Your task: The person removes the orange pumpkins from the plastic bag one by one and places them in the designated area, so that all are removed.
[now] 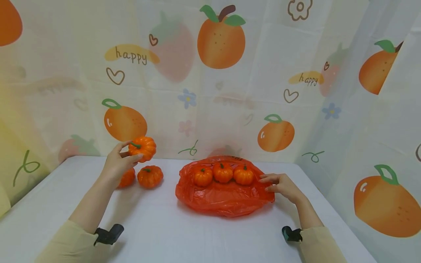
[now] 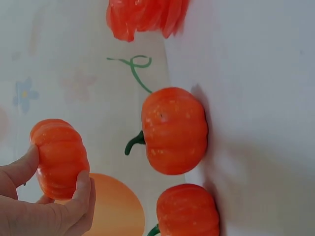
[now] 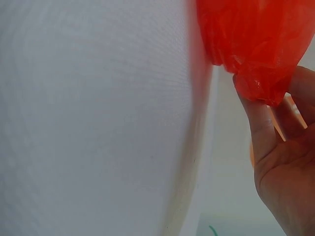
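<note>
My left hand holds a small orange pumpkin with a green stem above the table, thumb on one side and fingers on the other. Below it, two more pumpkins stand on the table, one in plain sight and the other partly behind my wrist. A red plastic bag lies spread in the middle, its mouth open toward me. Three pumpkins sit side by side in it. At the bag's right edge my right hand pinches the thin plastic between thumb and fingers.
A white-covered table bears everything. Behind it and along the sides hangs a curtain printed with fruit, hearts and flowers. Each wrist carries a black strap mount over a beige sleeve.
</note>
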Available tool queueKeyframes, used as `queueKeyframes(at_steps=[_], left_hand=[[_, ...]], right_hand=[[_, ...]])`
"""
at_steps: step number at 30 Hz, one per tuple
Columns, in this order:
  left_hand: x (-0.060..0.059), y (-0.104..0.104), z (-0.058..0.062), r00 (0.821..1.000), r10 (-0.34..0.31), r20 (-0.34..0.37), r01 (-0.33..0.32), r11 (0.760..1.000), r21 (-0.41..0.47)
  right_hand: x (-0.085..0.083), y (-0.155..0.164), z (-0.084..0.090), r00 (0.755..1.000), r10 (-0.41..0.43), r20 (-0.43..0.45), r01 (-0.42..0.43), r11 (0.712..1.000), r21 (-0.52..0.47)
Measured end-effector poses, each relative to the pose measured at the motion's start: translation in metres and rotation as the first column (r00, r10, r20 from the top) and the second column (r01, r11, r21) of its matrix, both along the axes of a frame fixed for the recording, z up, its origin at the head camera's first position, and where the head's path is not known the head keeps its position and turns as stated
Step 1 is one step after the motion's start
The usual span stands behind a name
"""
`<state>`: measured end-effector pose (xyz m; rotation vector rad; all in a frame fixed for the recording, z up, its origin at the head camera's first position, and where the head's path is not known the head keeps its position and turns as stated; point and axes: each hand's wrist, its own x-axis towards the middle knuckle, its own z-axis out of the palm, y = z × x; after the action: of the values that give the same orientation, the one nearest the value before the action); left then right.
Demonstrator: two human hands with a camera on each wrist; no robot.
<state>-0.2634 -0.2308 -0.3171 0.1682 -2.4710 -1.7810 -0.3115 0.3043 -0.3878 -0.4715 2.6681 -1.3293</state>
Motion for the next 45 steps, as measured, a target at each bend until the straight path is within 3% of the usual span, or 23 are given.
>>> queueKeyframes(at_steps=[11,16,21,26,30,36,45], left_hand=[[0.001,-0.029,0.000,0.996,0.077,-0.037,-0.078,0.997,-0.026],[-0.001,-0.042,-0.005,0.992,0.115,-0.044,-0.115,0.993,0.018],[-0.002,-0.057,-0.010,0.983,0.185,-0.001,-0.184,0.979,0.088],[-0.001,-0.073,-0.013,0.963,0.265,0.044,-0.269,0.946,0.180],[0.001,-0.084,-0.019,0.947,0.315,0.063,-0.322,0.928,0.189],[0.001,-0.099,-0.029,0.932,0.343,0.118,-0.360,0.917,0.171],[0.000,-0.122,-0.045,0.922,0.343,0.179,-0.380,0.893,0.241]], right_hand=[[0.000,0.000,0.000,1.000,-0.003,0.004,0.003,1.000,-0.003],[-0.001,0.000,-0.001,1.000,-0.005,0.002,0.005,1.000,0.004],[-0.002,0.000,-0.002,1.000,-0.004,-0.007,0.004,1.000,0.009],[0.000,0.000,-0.001,1.000,-0.005,-0.009,0.005,1.000,0.010],[0.000,0.001,0.000,1.000,-0.006,-0.010,0.006,1.000,0.008],[-0.001,0.001,0.000,1.000,-0.004,-0.010,0.004,1.000,0.004],[-0.002,0.001,-0.002,1.000,0.000,-0.018,0.000,1.000,0.009]])
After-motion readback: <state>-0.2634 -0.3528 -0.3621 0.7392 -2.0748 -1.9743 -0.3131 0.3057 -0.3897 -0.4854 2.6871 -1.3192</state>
